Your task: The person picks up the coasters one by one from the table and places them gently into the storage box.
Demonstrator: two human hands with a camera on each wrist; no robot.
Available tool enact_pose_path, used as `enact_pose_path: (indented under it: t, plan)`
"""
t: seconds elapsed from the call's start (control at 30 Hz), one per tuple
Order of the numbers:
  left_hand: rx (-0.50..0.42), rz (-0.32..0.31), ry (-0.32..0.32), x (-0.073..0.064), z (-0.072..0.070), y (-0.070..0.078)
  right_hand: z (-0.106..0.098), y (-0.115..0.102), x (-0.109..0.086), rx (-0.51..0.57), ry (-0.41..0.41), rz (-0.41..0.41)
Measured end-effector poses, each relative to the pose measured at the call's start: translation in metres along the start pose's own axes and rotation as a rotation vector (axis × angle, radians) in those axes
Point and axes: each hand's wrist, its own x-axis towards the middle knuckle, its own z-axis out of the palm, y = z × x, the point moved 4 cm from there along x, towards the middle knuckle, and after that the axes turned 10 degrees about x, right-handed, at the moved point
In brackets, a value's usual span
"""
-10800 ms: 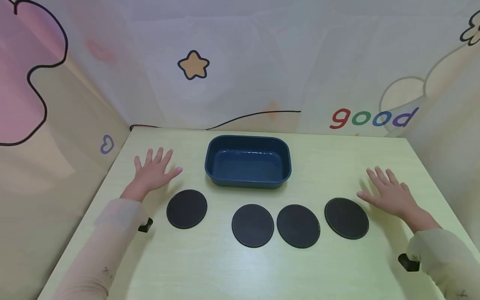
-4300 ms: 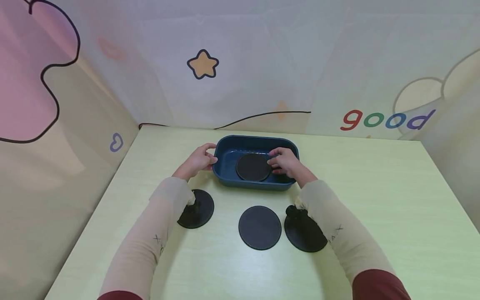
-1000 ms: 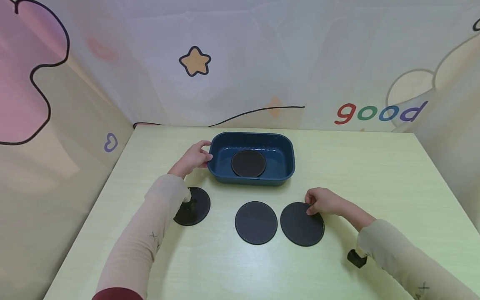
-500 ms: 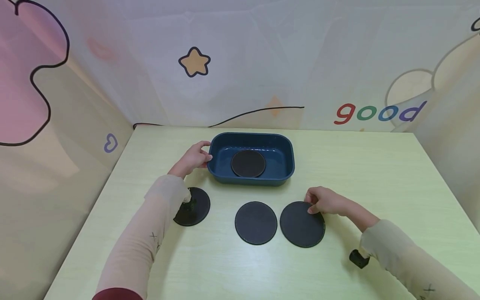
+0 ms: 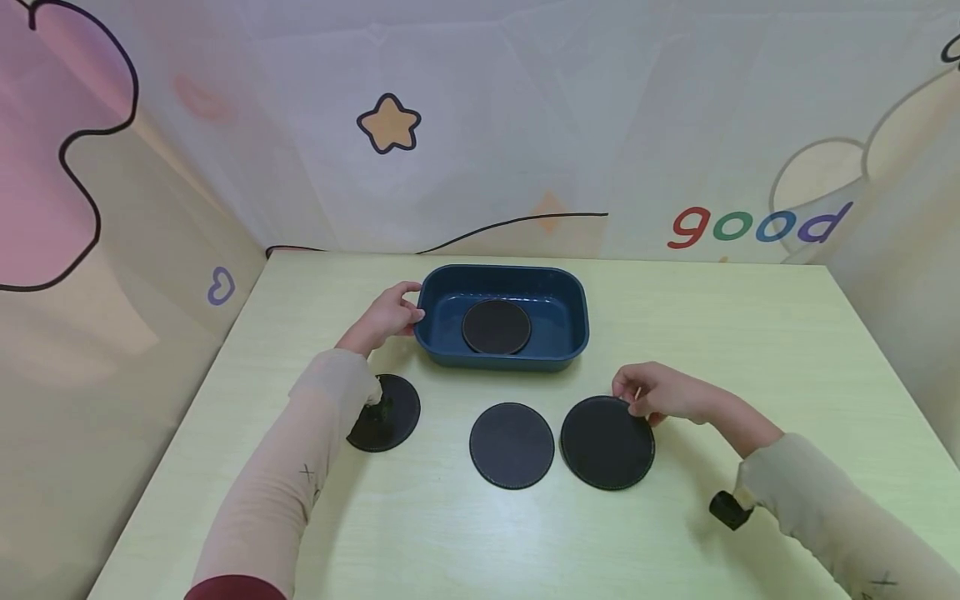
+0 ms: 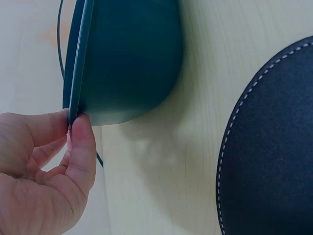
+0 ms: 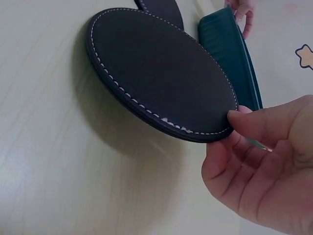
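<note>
The right hand (image 5: 663, 393) is pinching the far edge of a dark round mat (image 5: 607, 442), thumb on top and fingers curled beneath, so its grip is clamped on that mat. In the right wrist view the right hand (image 7: 264, 166) is holding the mat (image 7: 156, 68) tilted, the pinched edge raised off the bench (image 7: 58, 166) while the opposite edge is staying low, near or on the surface. This mat is sitting on the right of the front row, just in front of the blue tray (image 5: 502, 318).

The left hand (image 5: 386, 317) is gripping the tray's left end. In the left wrist view the left hand (image 6: 46, 171) is pinching the rim of the tray (image 6: 132, 58) between thumb and fingers, so that grip is clamped on the tray. The tray is standing flat on the bench (image 5: 750, 333), toward the back and middle.

Inside the tray a second mat (image 5: 497, 327) is lying flat on the floor of it. A third mat (image 5: 512, 445) is lying flat on the bench just left of the raised one, close beside it without overlapping. A fourth mat (image 5: 390, 417) is lying farther left, partly hidden under the left sleeve (image 5: 300, 467); its stitched edge is showing in the left wrist view (image 6: 269, 147). Behind the bench a printed backdrop (image 5: 525, 125) is hanging, showing a star and the word "good".
</note>
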Motion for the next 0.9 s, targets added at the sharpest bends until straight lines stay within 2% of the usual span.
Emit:
enact_pose_path:
  t: [0.23,0.4,0.67,0.9]
  plan:
    - [-0.014,0.008,-0.001,-0.001,-0.001,0.000,-0.009,-0.008,-0.001,0.053,-0.028,-0.029]
    - [-0.012,0.010,-0.005,0.000,-0.001,0.000,-0.017,-0.020,-0.003,0.098,-0.018,-0.058]
    - [-0.013,0.016,0.002,0.001,-0.002,-0.001,-0.032,-0.050,0.002,0.187,0.062,-0.116]
    - [-0.015,0.010,0.000,0.001,-0.001,-0.002,-0.037,-0.070,0.017,0.280,0.143,-0.187]
